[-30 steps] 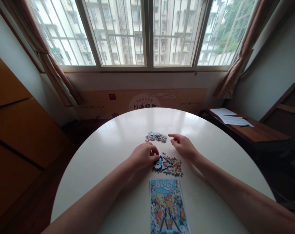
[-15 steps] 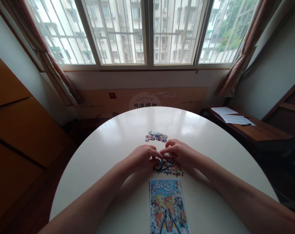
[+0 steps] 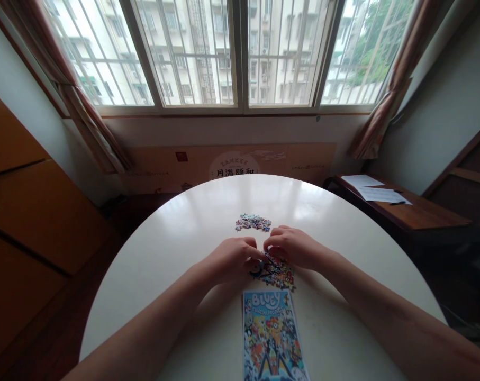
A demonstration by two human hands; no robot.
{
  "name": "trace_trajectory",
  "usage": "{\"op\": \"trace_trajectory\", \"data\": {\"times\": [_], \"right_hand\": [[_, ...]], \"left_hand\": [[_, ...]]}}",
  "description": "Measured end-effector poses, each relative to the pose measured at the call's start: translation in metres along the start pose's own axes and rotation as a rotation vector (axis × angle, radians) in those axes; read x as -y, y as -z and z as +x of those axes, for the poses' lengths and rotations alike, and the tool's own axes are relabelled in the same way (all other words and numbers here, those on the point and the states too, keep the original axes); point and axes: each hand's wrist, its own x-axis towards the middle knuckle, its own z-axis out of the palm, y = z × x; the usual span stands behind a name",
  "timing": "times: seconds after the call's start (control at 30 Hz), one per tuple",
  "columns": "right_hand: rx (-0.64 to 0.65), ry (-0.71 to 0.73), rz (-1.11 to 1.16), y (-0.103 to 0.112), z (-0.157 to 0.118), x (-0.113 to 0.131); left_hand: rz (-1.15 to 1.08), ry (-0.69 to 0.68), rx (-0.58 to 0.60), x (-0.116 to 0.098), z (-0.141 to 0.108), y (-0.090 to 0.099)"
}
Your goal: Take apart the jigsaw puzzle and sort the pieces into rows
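A partly joined jigsaw puzzle lies on the white round table, with its upper edge under my fingers. My left hand is at its upper left, fingers curled and pressed together; whatever they grip is too small to make out. From the upper right my right hand reaches in with bent fingers at the puzzle's top edge, and its fingertips are partly hidden. Beyond both hands sits a small pile of loose puzzle pieces. Nearer to me lies a colourful "Bluey" picture sheet.
A wooden side table with white papers and pens stands at the right. Behind the round table are a printed panel and barred windows with tied curtains. An orange-brown cabinet is at the left.
My right index finger has bent inward from its stretched position. The joined puzzle has turned slightly, its lower right corner shifting down and left. My left hand has barely moved.
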Motion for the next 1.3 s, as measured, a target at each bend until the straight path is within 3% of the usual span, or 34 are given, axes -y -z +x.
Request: {"op": "trace_trajectory", "data": {"times": [0.4,0.67,0.83,1.07,1.2,1.3], "right_hand": [[-0.080,-0.233,0.087,-0.004,-0.002,0.012],[-0.127,-0.405,0.238,-0.007,0.004,0.021],[-0.162,-0.430,0.314,-0.008,0.006,0.020],[-0.228,-0.462,0.569,-0.010,0.005,0.003],[-0.361,-0.530,0.702,-0.015,0.009,-0.015],[-0.476,-0.593,0.654,-0.016,0.011,-0.028]], "left_hand": [[-0.032,0.037,-0.003,-0.005,0.004,-0.008],[0.090,0.027,0.072,-0.016,0.004,-0.002],[0.099,0.025,0.075,-0.018,0.005,0.000],[0.106,0.030,0.074,-0.016,0.005,-0.002],[0.101,0.024,0.066,-0.018,0.005,-0.001],[0.134,0.011,0.039,-0.019,0.005,0.001]]}}
